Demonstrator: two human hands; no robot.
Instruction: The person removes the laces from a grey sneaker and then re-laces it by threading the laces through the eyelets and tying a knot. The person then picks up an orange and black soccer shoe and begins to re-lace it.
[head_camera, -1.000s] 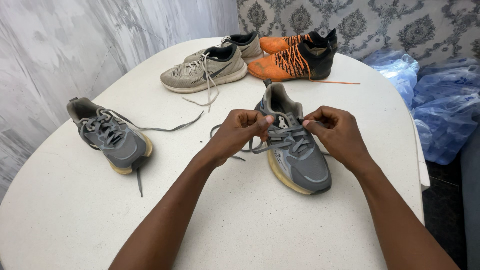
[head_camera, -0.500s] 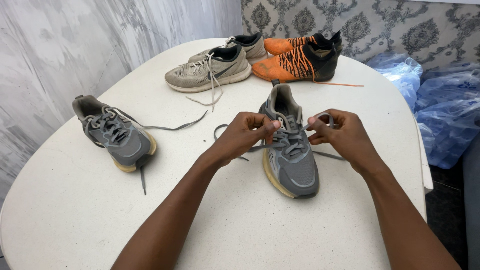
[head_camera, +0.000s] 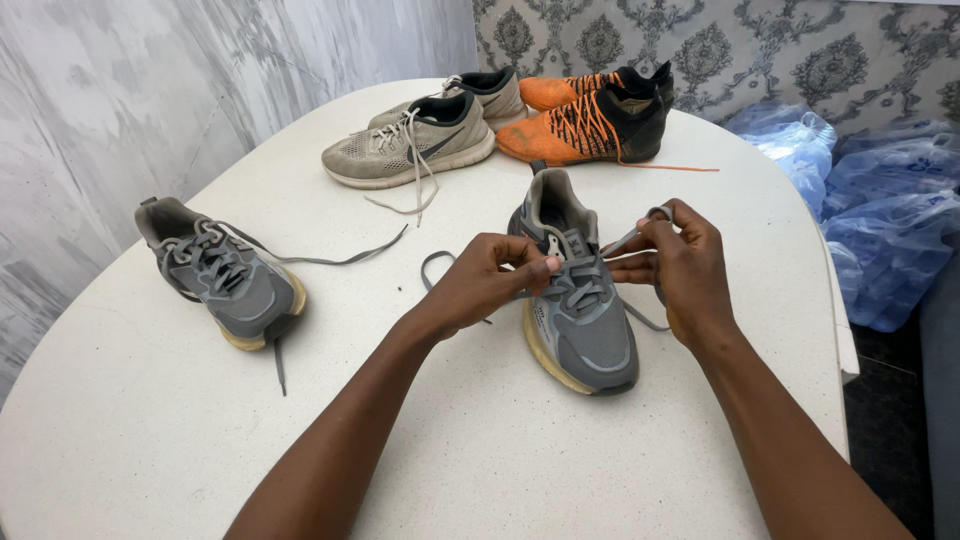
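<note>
1. Grey shoe (head_camera: 580, 300) sits on the white table (head_camera: 480, 440), toe toward the person, heel away, just right of table centre.
2. Left hand (head_camera: 490, 280) is closed, fingertips pinched on the lace (head_camera: 630, 240) at the left side of the shoe's top eyelets, touching the tongue area.
3. Right hand (head_camera: 680, 265) is closed too, thumb and fingers gripping a raised bit of lace at the right side of the shoe; it looks like a small loop near the fingertips, hard to be sure.
4. Loose lace ends trail on the table on both sides of the shoe.
5. Step in hand, as I judge it: tying the grey shoe's lace, at the forming or crossing stage; no finished bow shows.
6. Next move likely calls for keeping both lace ends taut, passing one over the other close to the tongue, and holding the shoe steady so it doesn't slide.
7. Matching grey shoe (head_camera: 215, 275) lies well apart at left, laces undone.
8. Beige shoes (head_camera: 420, 140) and orange shoes (head_camera: 585, 115) sit at the far edge, side by side.
9. Blue plastic bags (head_camera: 880, 200) lie off the table at right.
</note>
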